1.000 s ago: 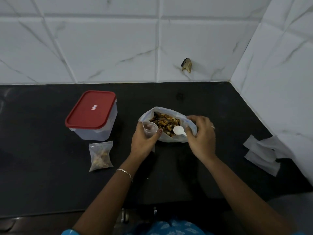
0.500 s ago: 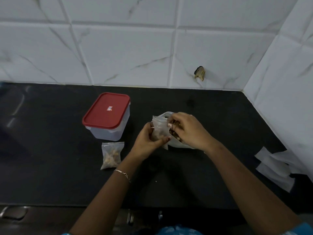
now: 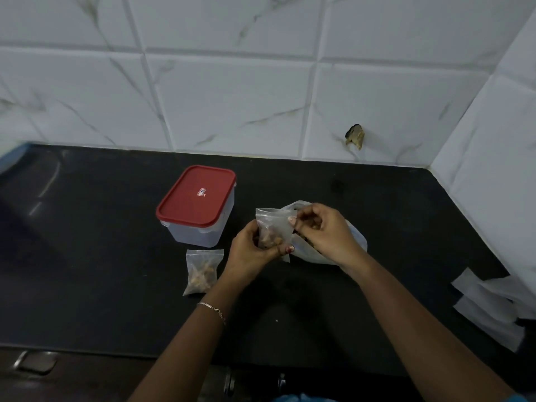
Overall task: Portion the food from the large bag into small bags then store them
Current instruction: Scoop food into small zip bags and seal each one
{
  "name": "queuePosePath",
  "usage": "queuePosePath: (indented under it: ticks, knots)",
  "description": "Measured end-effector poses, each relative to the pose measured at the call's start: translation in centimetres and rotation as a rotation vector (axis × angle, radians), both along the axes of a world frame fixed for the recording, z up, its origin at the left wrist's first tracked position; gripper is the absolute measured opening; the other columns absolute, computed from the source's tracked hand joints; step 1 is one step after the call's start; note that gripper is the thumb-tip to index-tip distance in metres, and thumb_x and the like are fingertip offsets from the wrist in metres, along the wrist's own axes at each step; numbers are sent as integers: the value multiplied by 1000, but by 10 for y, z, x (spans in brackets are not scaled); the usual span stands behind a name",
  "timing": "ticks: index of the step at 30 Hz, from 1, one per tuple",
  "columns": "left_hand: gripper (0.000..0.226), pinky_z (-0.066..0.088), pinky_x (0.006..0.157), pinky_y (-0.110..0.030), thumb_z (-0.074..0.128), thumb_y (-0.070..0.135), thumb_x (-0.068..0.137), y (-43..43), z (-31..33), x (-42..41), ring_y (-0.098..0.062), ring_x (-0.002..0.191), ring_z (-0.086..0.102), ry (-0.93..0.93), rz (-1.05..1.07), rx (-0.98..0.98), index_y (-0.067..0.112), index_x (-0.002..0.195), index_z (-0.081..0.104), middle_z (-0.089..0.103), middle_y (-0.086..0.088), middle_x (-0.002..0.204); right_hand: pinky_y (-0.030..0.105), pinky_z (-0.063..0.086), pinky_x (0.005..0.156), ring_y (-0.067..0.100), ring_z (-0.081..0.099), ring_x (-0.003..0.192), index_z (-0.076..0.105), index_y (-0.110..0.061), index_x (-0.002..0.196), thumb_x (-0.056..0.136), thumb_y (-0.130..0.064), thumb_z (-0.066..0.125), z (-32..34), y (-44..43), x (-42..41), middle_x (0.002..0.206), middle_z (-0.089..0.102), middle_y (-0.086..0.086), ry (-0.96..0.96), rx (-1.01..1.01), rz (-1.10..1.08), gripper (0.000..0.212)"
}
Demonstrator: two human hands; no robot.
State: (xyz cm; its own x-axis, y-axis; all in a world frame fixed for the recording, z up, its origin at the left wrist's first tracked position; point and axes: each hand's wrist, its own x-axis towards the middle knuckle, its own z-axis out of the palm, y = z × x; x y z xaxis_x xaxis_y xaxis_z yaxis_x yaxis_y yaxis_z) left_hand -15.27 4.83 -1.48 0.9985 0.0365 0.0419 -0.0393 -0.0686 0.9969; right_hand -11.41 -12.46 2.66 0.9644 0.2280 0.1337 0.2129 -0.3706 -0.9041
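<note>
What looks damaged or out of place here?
The wall tile has a dark, ragged hole near the right corner: it looks chipped. A pale speck lies on the black counter between the forearms, perhaps a spilled crumb.

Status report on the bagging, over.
Left grip holds small bag, part filled; right grip pinches its top. Large bag behind. One filled bag beside container, lid on.
</note>
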Motion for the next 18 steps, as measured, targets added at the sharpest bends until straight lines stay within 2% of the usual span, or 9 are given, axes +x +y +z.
queuePosePath:
  ticks: [3, 6, 9, 12, 14, 16, 18]
  knots:
    - [51, 59, 78, -35, 85, 22, 60, 2, 0, 0, -12, 93, 70, 10, 14, 9, 24, 104, 60, 72, 2, 99, 25, 55, 75, 9, 68, 80, 70, -12, 89, 89, -17, 68, -8, 9, -4, 82, 71, -1, -3, 54, -68, 5]
    - [46, 59, 83, -38, 85, 13, 65, 5, -2, 2, -8, 93, 70, 43, 19, 29, 27, 101, 60, 72, 7, 96, 22, 55, 72, 14, 68, 82, 70, -6, 91, 89, -13, 68, -8, 17, -6, 84, 71, 5, -17, 124, -127, 7]
    - [47, 57, 88, -40, 85, 13, 67, 7, -3, 3, -8, 97, 69, 62, 11, 29, 27, 105, 60, 72, 6, 101, 21, 55, 72, 19, 69, 83, 72, -5, 94, 88, -9, 68, -2, 21, -6, 86, 72, 11, 16, 193, -121, 8]
    - [55, 56, 89, -44, 86, 25, 61, 9, -4, 2, -13, 103, 68, 64, -16, 25, 23, 111, 60, 71, 2, 109, 20, 56, 71, 20, 69, 85, 72, -4, 94, 88, -7, 68, 2, 23, -8, 90, 72, 13, 65, 247, -100, 8]
    - [62, 56, 89, -42, 85, 36, 58, 10, -3, 0, -14, 104, 67, 54, -33, 10, 23, 113, 60, 70, 1, 111, 18, 55, 70, 19, 68, 84, 72, -4, 93, 88, -7, 67, 3, 24, -8, 89, 72, 12, 61, 248, -112, 8]
    - [64, 55, 89, -37, 81, 47, 61, 11, 2, -1, -15, 107, 66, 41, -22, -31, 21, 116, 59, 68, 1, 113, 18, 54, 73, 15, 68, 85, 72, -5, 94, 89, -7, 66, 3, 23, -8, 90, 72, 8, 63, 237, -122, 9]
    - [56, 54, 90, -35, 71, 48, 71, 14, 8, 0, -14, 105, 65, 17, 38, -78, 16, 115, 59, 68, -1, 111, 19, 55, 75, 10, 68, 85, 72, -7, 95, 89, -9, 65, 4, 22, -8, 90, 72, 4, 69, 231, -133, 9]
